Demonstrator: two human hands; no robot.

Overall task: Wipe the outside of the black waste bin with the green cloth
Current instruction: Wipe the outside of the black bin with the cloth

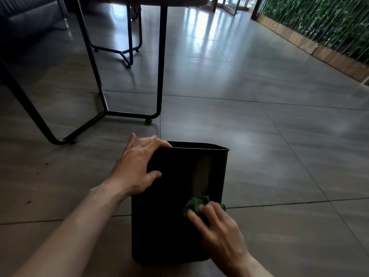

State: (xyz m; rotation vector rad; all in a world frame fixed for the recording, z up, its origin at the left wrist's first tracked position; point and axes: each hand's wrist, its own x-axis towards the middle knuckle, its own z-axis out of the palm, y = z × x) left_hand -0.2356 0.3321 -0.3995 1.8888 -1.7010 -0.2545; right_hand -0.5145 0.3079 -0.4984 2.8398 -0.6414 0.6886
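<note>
The black waste bin (179,182) lies tipped on the grey tiled floor, its open mouth pointing away from me and one broad side facing up. My left hand (137,166) grips its upper left edge near the rim, fingers over the top and thumb on the side. My right hand (217,230) presses the crumpled green cloth (194,204) against the bin's upper face near its right edge. Most of the cloth is hidden under my fingers.
A table with black metal legs (159,76) stands just beyond the bin to the left, with a second frame (129,47) farther back. A wall of green plants above a wooden base (319,48) runs along the right. Grey floor tiles (279,146) spread to the right.
</note>
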